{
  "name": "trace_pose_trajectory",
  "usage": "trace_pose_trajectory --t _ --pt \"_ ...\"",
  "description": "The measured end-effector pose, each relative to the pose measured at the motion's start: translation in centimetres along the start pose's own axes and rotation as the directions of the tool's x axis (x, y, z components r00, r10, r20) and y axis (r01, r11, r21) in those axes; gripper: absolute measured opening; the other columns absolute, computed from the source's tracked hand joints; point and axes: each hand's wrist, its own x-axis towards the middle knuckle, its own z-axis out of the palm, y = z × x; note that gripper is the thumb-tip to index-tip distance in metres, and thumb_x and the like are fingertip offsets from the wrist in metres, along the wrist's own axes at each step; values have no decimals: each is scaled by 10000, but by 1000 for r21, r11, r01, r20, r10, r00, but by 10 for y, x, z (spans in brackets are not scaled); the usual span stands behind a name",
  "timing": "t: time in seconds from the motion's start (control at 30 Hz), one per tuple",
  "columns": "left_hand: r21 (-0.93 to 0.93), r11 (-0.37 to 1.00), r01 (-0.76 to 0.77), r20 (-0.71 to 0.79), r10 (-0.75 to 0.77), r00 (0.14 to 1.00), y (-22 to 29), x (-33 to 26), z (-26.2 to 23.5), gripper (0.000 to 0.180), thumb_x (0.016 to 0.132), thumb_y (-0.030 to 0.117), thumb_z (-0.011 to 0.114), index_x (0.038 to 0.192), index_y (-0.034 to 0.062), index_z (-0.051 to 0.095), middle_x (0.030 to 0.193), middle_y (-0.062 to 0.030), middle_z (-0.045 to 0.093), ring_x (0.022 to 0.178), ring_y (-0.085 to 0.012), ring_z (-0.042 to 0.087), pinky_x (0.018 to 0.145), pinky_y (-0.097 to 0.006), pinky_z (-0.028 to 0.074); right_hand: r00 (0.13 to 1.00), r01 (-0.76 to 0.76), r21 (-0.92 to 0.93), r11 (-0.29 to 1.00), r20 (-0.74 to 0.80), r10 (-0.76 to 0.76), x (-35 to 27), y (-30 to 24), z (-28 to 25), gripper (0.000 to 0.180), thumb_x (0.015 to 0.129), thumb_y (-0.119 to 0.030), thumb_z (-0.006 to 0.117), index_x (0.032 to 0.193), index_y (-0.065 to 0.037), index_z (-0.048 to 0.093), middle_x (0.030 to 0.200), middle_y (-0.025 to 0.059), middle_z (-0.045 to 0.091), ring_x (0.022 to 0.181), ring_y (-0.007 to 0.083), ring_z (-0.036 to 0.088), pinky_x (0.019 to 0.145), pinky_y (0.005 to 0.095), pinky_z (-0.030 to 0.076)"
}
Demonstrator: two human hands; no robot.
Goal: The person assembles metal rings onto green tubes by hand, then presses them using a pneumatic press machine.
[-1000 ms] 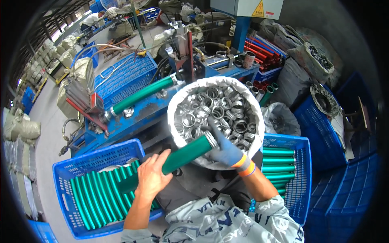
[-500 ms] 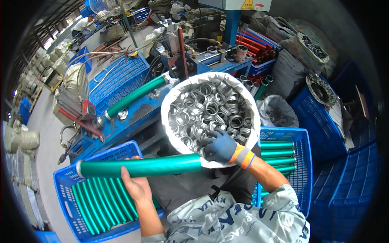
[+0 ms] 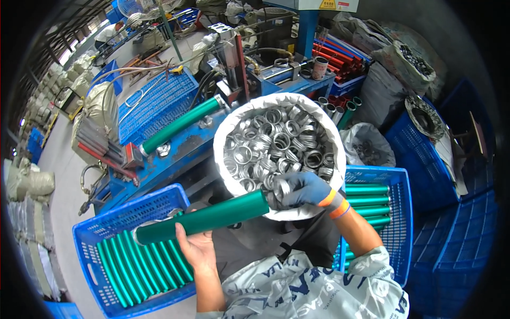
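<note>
A green metal tube (image 3: 202, 218) slants across in front of me, its right end higher than its left. My left hand (image 3: 197, 248), bare, is wrapped round it from below near the middle. A silver ring collar sits on the tube's left end. My right hand (image 3: 305, 190), in a blue glove with an orange cuff, pinches a silver metal ring (image 3: 282, 187) close to the tube's right end; whether ring and tube touch, I cannot tell. Behind it stands a round white-lined container (image 3: 226, 175) full of loose silver rings (image 3: 280, 141).
Blue crates of green tubes stand at my left (image 3: 85, 250) and right (image 3: 406, 228). Beyond lies a blue machine bench (image 3: 196, 141) with another green tube (image 3: 183, 125) clamped on it. Sacks (image 3: 382, 90) and red tubes (image 3: 332, 58) fill the far right.
My right hand has come up out of the rings with one ring and nears the tube's end. The tube's left end has dropped and moved right, while its right end has risen.
</note>
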Motion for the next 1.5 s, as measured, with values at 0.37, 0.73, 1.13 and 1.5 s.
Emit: trace_pose_trajectory --t 0.37,0.73,1.13,1.5 --pt "76 996 -43 133 32 991 -15 -9 1 466 1179 452 668 1466 86 654 1459 -178 735 1329 -326 754 1109 -479 661 963 270 568 777 -171 -209 -5 8 57 636 845 147 847 1452 21 707 1517 143 722 1315 240 743 1073 362 630" --pt "135 984 -113 118 97 988 -18 4 -9 509 1134 430 738 1475 58 666 1411 -156 758 1290 -308 771 1062 -453 689 983 163 426 890 -149 -108 -3 -9 60 752 898 61 892 1606 49 638 1351 89 794 1135 136 758 908 292 628" --pt "-141 989 47 10 -46 999 4 47 -42 699 1093 603 751 1492 37 657 1503 -124 709 1333 -269 712 1142 -464 629 913 368 230 901 -270 -304 90 -61 11 470 1162 -236 717 1553 24 704 1419 35 763 1223 81 676 1067 256 547" --pt "-162 973 -162 -122 143 982 92 57 -110 601 1151 475 717 1522 12 624 1542 -183 675 1461 -321 639 1245 -480 557 688 414 -829 377 14 -725 418 -139 143 627 996 -298 786 1586 -127 661 1537 154 686 1432 391 650 1186 494 533"
